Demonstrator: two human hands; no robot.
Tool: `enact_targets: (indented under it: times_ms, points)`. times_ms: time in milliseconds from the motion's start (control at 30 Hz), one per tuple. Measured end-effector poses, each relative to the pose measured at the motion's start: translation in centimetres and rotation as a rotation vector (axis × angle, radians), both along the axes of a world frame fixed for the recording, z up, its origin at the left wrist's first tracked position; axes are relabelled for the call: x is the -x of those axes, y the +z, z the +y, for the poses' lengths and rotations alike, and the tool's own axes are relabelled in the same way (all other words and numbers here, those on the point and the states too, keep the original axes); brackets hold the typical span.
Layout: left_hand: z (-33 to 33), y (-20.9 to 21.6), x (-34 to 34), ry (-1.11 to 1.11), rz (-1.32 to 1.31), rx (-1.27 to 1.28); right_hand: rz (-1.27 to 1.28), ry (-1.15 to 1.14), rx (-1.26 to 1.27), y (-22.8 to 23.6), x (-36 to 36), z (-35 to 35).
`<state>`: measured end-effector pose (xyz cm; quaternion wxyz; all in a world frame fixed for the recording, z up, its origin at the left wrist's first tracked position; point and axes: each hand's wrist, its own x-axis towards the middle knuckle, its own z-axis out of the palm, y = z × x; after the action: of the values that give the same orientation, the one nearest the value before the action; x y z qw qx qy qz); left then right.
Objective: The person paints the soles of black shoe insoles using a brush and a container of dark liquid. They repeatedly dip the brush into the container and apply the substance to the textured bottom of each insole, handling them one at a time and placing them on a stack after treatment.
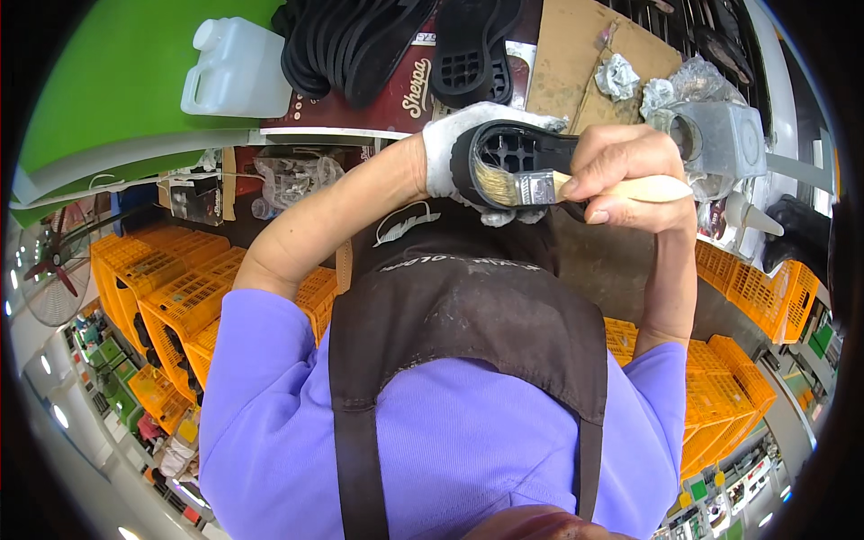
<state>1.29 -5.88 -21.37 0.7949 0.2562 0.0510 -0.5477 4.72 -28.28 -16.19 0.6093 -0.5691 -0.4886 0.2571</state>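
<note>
A white glove covers my left hand (440, 153), which is wrapped round the heel end of a black shoe sole (464, 162). The sole's hollow, gridded inner side faces up. In my bare right hand (630, 162) is a flat paintbrush (538, 189) with a pale wooden handle, metal band and light bristles. Its bristles rest in or just over the heel recess near the rim; whether they touch cannot be made out. Part of the sole's forefoot is hidden behind my right hand. Both hands are in front of the bench edge, above my dark apron (468, 315).
Beyond my hands, a row of black soles (351, 45) and further soles (468, 54) lie on a dark red surface. A white jug (238, 72) stands left. Cardboard (576, 49), crumpled wads (616, 77) and a clear plastic container (733, 135) are right. Orange crates (171, 288) flank me.
</note>
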Motion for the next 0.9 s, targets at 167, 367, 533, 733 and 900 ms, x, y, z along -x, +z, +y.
enact_targets:
  times_ms: [167,367,533,733,900]
  points:
    - [-0.7,0.6,0.2,-0.04,-0.313,-0.14,0.084,0.102,0.048,0.0,-0.9,-0.1]
    - [-0.9,-0.4,-0.1,-0.097,-0.151,-0.177,0.129,0.217,0.097,-0.5,-2.1,-0.6]
    - [-1.1,-0.5,-0.6,-0.128,-0.21,-0.217,0.201,0.174,0.196,-1.0,-2.0,-2.9]
    - [-0.2,-0.2,-0.8,-0.142,0.163,-0.125,0.26,0.047,0.327,-2.2,-1.3,-5.7]
    - [1.1,-1.5,-1.7,-0.249,0.228,0.055,0.179,-0.023,0.413,-1.6,-0.6,-7.4]
